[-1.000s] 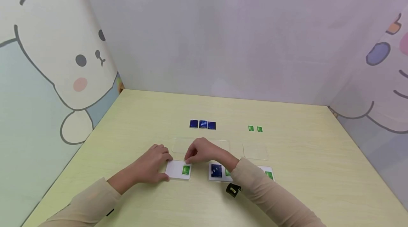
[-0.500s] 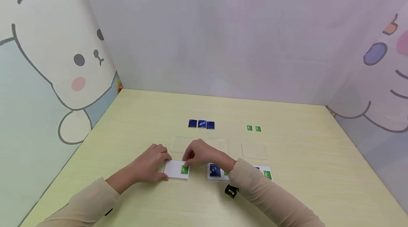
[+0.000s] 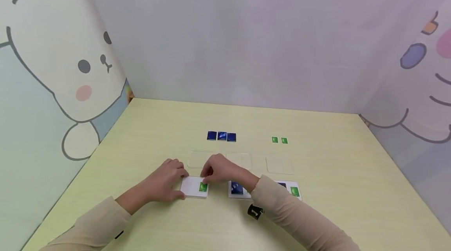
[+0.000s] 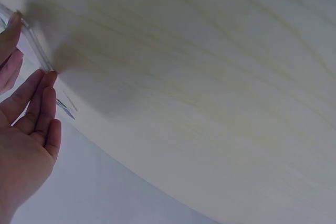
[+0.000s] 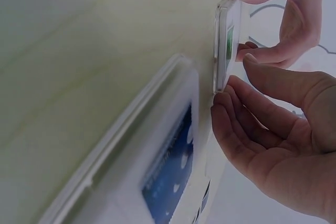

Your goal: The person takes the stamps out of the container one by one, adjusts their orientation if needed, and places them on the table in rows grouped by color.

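Observation:
A flat clear plastic case with a white face lies on the table, a small green picture card at its right end. My left hand holds its left end, thumb at the near corner and fingers at the far corner. From the right, my right hand has its thumb at the green card and its fingers at the case's far right edge. The right wrist view shows the right thumb over the card face, with the other fingertips at the case's edge.
A second white case with a blue card lies right of it, partly under the right forearm; a third is further right. Behind stand three clear plates, one being this plate, then blue cards and two green cards.
The right thumb has come down further over the green card's top edge. The left hand keeps its hold, and the whole view has shifted slightly.

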The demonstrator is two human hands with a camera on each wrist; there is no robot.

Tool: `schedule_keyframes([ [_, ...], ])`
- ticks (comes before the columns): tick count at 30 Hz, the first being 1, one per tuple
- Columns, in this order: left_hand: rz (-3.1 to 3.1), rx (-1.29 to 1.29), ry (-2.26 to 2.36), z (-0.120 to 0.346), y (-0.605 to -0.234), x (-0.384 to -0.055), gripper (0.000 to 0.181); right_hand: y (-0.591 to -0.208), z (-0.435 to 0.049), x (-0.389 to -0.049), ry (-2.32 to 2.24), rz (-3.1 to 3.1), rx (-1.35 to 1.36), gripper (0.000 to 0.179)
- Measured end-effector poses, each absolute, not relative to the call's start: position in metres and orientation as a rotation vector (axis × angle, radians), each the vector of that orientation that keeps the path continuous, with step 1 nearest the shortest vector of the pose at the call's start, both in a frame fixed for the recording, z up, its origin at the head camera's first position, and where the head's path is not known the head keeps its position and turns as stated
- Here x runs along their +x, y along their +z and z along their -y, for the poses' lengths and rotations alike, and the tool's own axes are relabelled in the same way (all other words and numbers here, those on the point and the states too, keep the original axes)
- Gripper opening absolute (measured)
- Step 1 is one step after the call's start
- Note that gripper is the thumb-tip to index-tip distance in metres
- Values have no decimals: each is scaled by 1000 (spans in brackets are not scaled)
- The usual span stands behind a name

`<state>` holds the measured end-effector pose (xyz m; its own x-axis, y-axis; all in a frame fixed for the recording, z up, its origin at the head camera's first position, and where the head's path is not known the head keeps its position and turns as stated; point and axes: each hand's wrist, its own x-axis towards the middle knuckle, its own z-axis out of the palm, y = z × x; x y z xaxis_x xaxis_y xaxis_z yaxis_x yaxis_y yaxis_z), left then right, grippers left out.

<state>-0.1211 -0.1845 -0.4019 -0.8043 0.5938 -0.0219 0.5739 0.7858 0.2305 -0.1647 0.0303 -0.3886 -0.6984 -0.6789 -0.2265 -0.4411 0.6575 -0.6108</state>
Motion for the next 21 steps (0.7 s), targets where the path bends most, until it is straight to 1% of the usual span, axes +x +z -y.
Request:
schedule_keyframes([
  [13,-2889,980,330,185,-402,-122,47,-390,-27,-161,-686,-2483,-900,16],
  [21,-2893,972,341,185,-403,-121,47,-391,-27,-157,-647,-2521,-908,21],
])
